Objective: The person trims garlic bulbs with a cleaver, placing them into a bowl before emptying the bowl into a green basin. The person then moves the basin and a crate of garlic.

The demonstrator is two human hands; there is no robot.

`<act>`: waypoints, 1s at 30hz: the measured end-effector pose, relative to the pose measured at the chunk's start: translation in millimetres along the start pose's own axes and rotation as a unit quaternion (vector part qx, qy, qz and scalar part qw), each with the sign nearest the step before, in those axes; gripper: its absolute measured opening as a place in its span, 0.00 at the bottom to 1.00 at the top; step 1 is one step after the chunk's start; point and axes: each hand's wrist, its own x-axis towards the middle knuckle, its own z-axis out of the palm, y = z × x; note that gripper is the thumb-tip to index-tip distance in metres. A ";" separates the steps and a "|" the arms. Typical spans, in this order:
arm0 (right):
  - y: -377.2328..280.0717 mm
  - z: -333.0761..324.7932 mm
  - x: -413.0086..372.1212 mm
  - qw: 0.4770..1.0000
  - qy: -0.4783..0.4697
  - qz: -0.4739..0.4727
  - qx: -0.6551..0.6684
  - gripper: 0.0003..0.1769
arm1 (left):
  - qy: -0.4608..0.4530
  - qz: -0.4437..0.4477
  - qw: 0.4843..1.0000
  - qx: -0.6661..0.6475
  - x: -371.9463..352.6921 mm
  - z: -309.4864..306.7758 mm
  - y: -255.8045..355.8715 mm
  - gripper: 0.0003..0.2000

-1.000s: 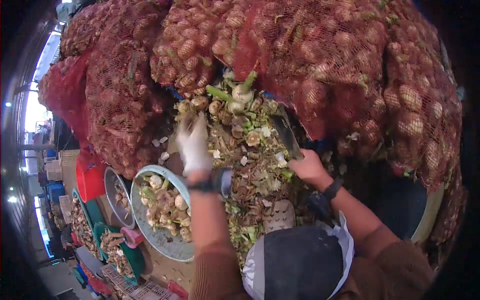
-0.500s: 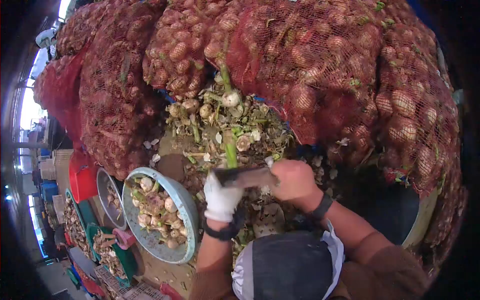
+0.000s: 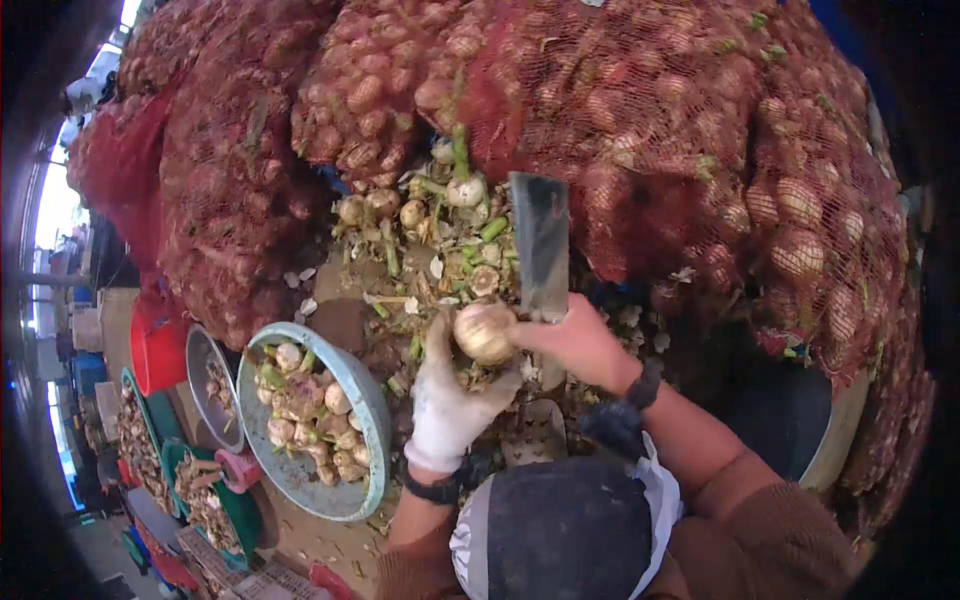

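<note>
Head view, left hand (image 3: 448,408) cupping bulb (image 3: 484,332), right hand (image 3: 585,346) clasping cleaver (image 3: 542,245)

Filled mesh sacks (image 3: 620,130) span the upper frame, side to side. Below them, upper centre: loose trimmings (image 3: 488,258). Mid-frame: single garlic bulb (image 3: 485,332) between left hand (image 3: 447,408) and right hand (image 3: 578,347). Cleaver (image 3: 543,240) in right hand, blade pointing to the top of the frame. Basin (image 3: 350,503) left of left hand, loose bulbs (image 3: 305,412) inside. Farther left: smaller bowl (image 3: 230,432), beside basin; bucket (image 3: 158,348) left of bowl.
</note>
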 end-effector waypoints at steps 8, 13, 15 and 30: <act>9.9 -0.5 -23.1 0.766 0.060 -0.247 -0.590 0.09 | 0.162 -0.058 0.961 -0.218 1.4 21.2 -28.1 0.39; 12.8 4.5 -29.2 0.724 0.070 -0.297 -0.619 0.04 | 0.093 -0.144 0.901 -0.399 -14.3 33.1 -68.9 0.36; 11.1 3.8 -27.9 0.720 0.091 -0.282 -0.628 0.04 | 0.096 -0.091 0.954 -0.269 -16.6 33.6 -59.1 0.34; 56.3 -37.0 -5.3 0.773 0.081 -0.031 -0.629 0.07 | 0.096 -0.083 0.984 -0.121 -17.1 20.2 -17.0 0.30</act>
